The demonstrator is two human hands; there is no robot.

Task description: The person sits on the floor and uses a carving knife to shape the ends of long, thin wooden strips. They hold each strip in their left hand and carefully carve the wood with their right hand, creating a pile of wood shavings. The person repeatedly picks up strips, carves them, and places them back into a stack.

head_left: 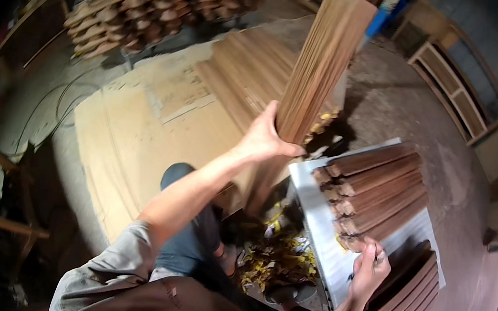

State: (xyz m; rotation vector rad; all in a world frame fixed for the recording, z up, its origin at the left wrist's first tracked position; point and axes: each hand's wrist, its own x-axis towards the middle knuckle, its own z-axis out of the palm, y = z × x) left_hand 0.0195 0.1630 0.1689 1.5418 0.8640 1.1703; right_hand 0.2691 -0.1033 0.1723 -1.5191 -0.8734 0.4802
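My left hand (266, 140) is wrapped round the near part of a long brown wooden piece (325, 57), thumb across its edge. Close lines run along one face of it; whether it is one board or a bundle of slats I cannot tell. My right hand (369, 267) is closed in a fist beside the rough ends of several dark wooden pieces (379, 188) lying on a white-topped bench (328, 232). Anything inside that fist is too small to make out. A bit of yellow shows at the wood ends near its fingertips.
Flat brown boards (246, 65) lie on a large tan sheet (127, 150) to the left. Yellow scraps (278, 263) litter the floor by my feet. More curved wooden pieces (407, 301) rest at the bench's near end. Stacked wood (154, 12) stands far left, a wooden frame (452, 89) far right.
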